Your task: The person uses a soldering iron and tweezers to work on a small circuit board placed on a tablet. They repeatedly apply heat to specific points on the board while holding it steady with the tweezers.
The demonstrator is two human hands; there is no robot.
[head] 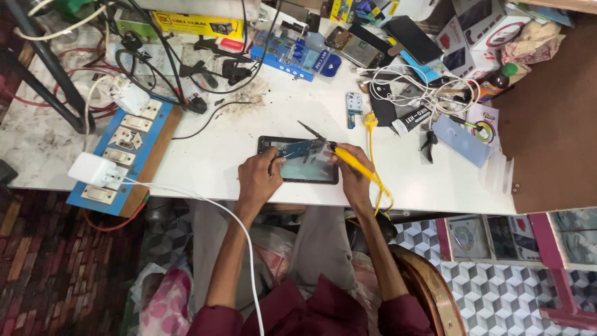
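Soldering iron (348,157) gripped in right hand (351,177), tip over small blue circuit board (303,150).

Yellow handle is clenched pen-style; dark tip points up-left, past the board's top edge. Board is pinched at its left end by left hand (258,177) fingertips and lies on a dark tablet (300,160) lying flat near the front edge of the white worktable (205,155). Yellow cord is run from the handle over the table edge. Second small board (354,103) is seen just beyond, tangled white cables (410,93) further right, blue switchboard (124,149) with white charger (93,170) well left.
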